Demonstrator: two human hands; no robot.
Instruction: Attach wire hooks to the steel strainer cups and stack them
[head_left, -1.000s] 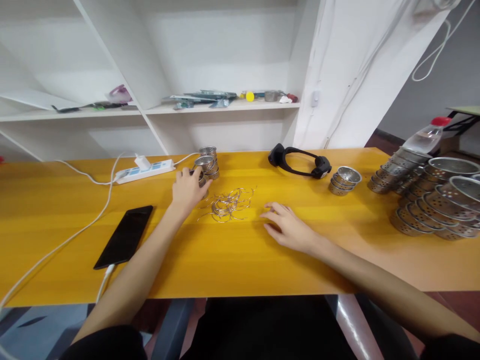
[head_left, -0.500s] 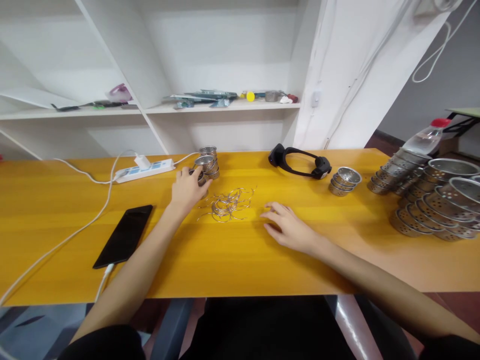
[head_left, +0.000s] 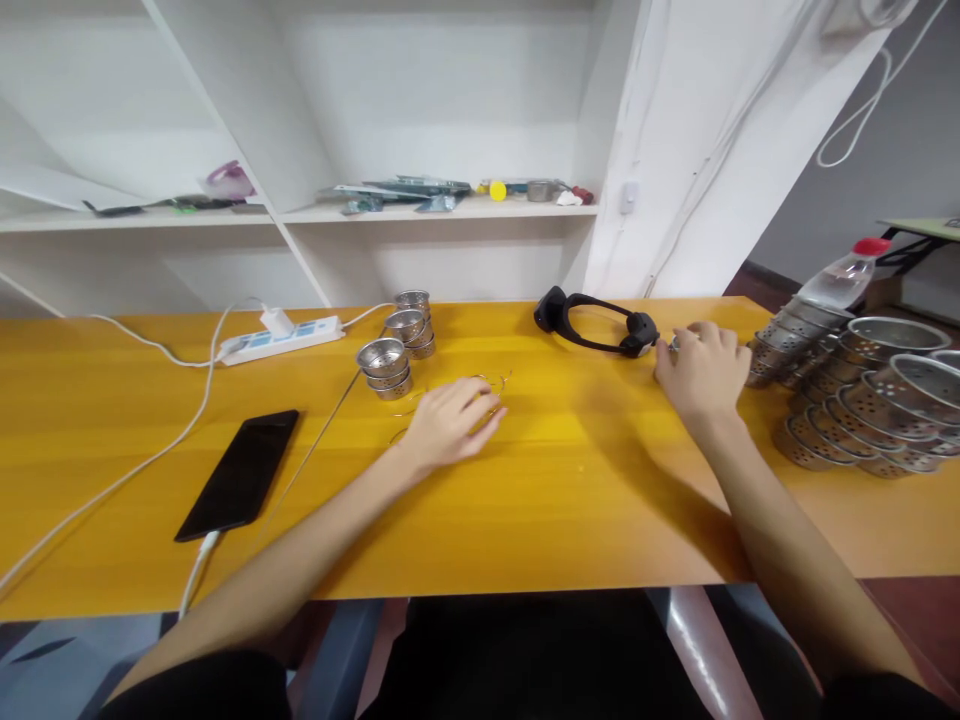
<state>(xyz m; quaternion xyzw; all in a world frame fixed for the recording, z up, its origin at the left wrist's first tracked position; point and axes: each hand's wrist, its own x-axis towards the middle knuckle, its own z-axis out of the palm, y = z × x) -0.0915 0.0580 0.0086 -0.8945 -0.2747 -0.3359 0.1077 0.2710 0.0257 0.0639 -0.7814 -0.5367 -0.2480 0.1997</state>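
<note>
Plugged into a white power strip (head_left: 307, 337), a white charger (head_left: 277, 321). In front of the strip, a black phone (head_left: 238, 473), white cable (head_left: 196, 575) at its near end. Right of the strip, a black headset (head_left: 553, 312); farther right, a clear bottle (head_left: 836, 282), red-capped. Up behind the strip, a white shelf (head_left: 315, 216), a round yellow thing (head_left: 497, 190) on it.

Free passage: the table (head_left: 559, 520) lies open between left hand (head_left: 454, 422) and right hand (head_left: 703, 372), through to the front. Obstacles: black headset (head_left: 636, 333), behind that gap; cup stacks (head_left: 385, 378), beyond the left hand; tall perforated stacks (head_left: 862, 400), far right; phone (head_left: 238, 475), left; wire pieces (head_left: 504, 384), apparently continuing under the left hand.
</note>
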